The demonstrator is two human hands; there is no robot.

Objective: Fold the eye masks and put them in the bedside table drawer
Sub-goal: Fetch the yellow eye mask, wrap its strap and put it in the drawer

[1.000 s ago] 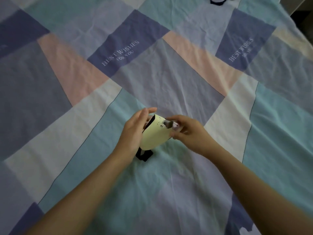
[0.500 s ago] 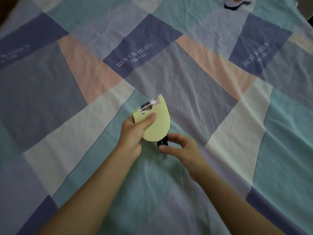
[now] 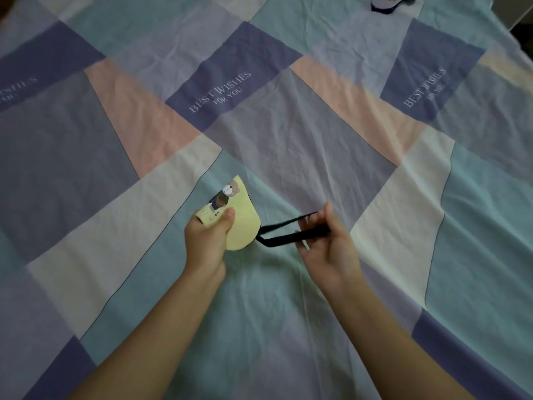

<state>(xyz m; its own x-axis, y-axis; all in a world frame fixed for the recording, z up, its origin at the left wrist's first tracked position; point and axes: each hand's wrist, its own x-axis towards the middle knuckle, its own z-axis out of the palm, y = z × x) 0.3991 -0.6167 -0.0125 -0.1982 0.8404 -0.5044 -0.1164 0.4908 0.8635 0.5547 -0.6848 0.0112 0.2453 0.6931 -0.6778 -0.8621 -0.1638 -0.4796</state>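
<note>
— Since half a second back, the right hand (image 3: 326,243) has drawn away from the folded yellow eye mask (image 3: 236,223) and pulled its black strap (image 3: 288,230) out sideways into a taut loop; before, that hand sat right under the mask with the strap bunched.

— And the left hand (image 3: 207,241)?

— Much as it was: thumb pressed on the printed face, fingers curled behind, pinching the mask folded in half. It hangs just over the bedspread (image 3: 288,313), toward its near edge, roughly midway between left and right. The right hand has its fingers hooked through the strap's loop, pinching it.

— So what's the step?

— My guess is taming the strap, wrapping it round the folded mask or tucking it in. To do that well, I'd keep the left pinch firm so the halves don't spring apart, hold even tension on the strap, and lay it flat, not twisted.

— Anything farther off?

— A second eye mask (image 3: 389,1) lies at the far edge of the bedspread, toward the right corner, partly cut off by the frame. It looks to be waiting its turn. No drawer is in view.
</note>
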